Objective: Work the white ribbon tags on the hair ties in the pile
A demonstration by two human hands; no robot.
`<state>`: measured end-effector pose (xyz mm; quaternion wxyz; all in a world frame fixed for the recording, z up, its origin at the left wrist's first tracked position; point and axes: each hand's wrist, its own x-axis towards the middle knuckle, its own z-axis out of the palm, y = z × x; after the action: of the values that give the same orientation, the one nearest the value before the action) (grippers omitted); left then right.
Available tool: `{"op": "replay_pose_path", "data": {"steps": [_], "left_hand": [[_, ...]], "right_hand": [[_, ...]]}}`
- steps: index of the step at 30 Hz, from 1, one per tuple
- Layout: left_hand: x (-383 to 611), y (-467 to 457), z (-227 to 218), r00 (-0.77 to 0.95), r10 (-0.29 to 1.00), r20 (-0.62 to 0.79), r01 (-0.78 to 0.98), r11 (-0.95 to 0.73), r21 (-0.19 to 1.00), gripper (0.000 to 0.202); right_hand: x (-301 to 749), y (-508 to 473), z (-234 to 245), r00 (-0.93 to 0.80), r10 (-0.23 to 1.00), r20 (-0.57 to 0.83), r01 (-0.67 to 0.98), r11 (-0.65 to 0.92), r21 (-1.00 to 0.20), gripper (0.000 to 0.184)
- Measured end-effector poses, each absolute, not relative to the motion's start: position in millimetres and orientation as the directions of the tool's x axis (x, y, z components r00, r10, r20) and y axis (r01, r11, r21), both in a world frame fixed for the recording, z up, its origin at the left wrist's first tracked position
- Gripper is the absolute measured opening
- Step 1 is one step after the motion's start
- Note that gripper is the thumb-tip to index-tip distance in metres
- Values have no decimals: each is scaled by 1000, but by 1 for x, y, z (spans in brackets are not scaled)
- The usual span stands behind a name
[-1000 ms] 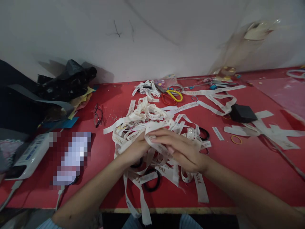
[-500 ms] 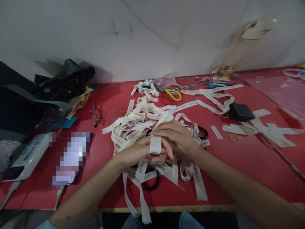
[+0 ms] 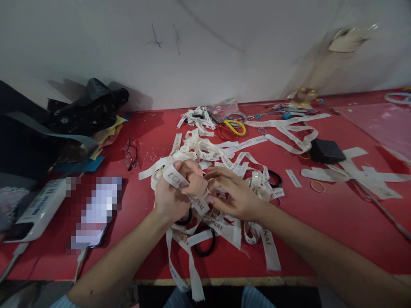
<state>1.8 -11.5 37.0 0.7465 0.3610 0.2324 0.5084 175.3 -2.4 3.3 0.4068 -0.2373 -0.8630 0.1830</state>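
left grip [image 3: 174, 200]: curled | right grip [image 3: 239, 194]: half-bent, alongside | forearms [image 3: 126, 244]: angled inward

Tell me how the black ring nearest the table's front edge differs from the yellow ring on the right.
The black ring is larger and thicker; the yellow ring is smaller and thinner. The black ring overlaps white ribbon, while nothing covers the yellow ring. Both are loops on the red table.

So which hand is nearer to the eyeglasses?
Left: the left hand is below and right of the eyeglasses in the picture; the right hand is farther right, past the left one.
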Motion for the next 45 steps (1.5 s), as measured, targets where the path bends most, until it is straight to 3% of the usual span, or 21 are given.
{"op": "replay_pose_path", "data": {"steps": [3,7,13,18,21,24,27,29,32,35,36,38,42,45], "left_hand": [[2,-12,37,362,929,77,-667,201,717,39],[3,-13,38,399,911,104,-698,228,679,44],[0,-12,40,474,871,129,-698,282,658,48],[-1,-12,41,524,841,138,-634,276,722,46],[0,-15,41,560,798,223,-577,183,796,38],[-2,-21,40,659,697,283,-493,117,862,34],[-4,-27,40,823,547,156,-255,110,961,40],[-5,-29,40,837,534,119,-110,-49,993,47],[-10,-22,38,780,587,217,72,-428,901,58],[-17,-9,34,733,591,338,367,-760,536,64],[-19,-5,32,716,600,356,461,-790,404,67],[-23,-1,31,675,626,390,549,-780,301,65],[-21,1,29,558,725,403,648,-684,334,57],[-17,1,29,466,818,336,679,-575,457,53]], "right_hand": [[172,-9,3,-575,661,482,293,716,-633,24],[171,-10,-1,-532,740,411,306,621,-722,19],[175,-4,-8,-603,694,393,296,653,-697,18],[178,-2,-3,-609,661,439,266,691,-672,14],[181,1,0,-558,705,437,323,670,-669,8],[184,3,3,-479,809,340,382,541,-749,11],[185,3,5,-454,846,278,378,465,-800,11],[185,2,5,-477,835,274,366,472,-802,10],[185,2,4,-486,828,281,384,491,-782,7],[185,4,0,-501,811,303,402,528,-748,9],[186,5,-1,-522,797,305,407,546,-732,11],[186,6,-2,-595,746,301,408,602,-686,19],[184,3,0,-721,572,391,326,778,-537,27],[182,-1,2,-756,501,422,223,803,-553,34]]}}
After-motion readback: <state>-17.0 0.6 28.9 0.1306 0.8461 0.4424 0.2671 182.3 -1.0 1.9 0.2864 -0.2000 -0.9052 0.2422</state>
